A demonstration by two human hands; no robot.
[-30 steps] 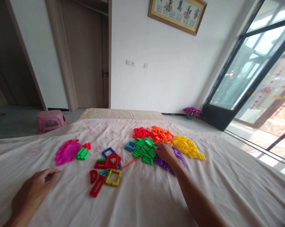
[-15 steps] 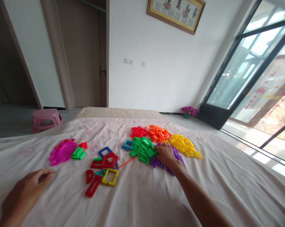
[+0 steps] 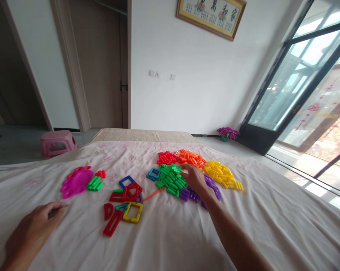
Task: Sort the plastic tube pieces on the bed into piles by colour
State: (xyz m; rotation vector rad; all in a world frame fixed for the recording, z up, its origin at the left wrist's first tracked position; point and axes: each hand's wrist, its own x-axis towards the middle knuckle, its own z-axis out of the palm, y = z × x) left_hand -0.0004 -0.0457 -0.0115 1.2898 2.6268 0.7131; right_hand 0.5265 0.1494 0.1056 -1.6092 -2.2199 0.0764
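My right hand [image 3: 194, 178] reaches over the seam between a pile of green plastic pieces [image 3: 171, 180] and a pile of purple ones [image 3: 213, 187]. Its thumb and index finger are apart, and I see nothing between them. The palm side is hidden. Orange pieces [image 3: 191, 157] lie just beyond its fingertips, with yellow pieces [image 3: 220, 174] to the right. At the lower left, my left hand [image 3: 35, 227] rests on the cloth, fingers curled and thumb against the index finger, nothing visible in it. A magenta paw-shaped tray [image 3: 78, 183] lies beyond it.
Red, blue and teal frame-like tiles and a yellow square frame [image 3: 133, 212] lie mid-cloth. Small green pieces [image 3: 95, 183] sit beside the tray. Red pieces [image 3: 166, 157] are heaped behind the green pile, near a light-blue square frame [image 3: 153, 173]. A pink stool [image 3: 58, 143] stands at left.
My right hand has shifted slightly up and left, off the purple pile toward the green and orange ones, its thumb and index finger now spread. My left hand stays in place.
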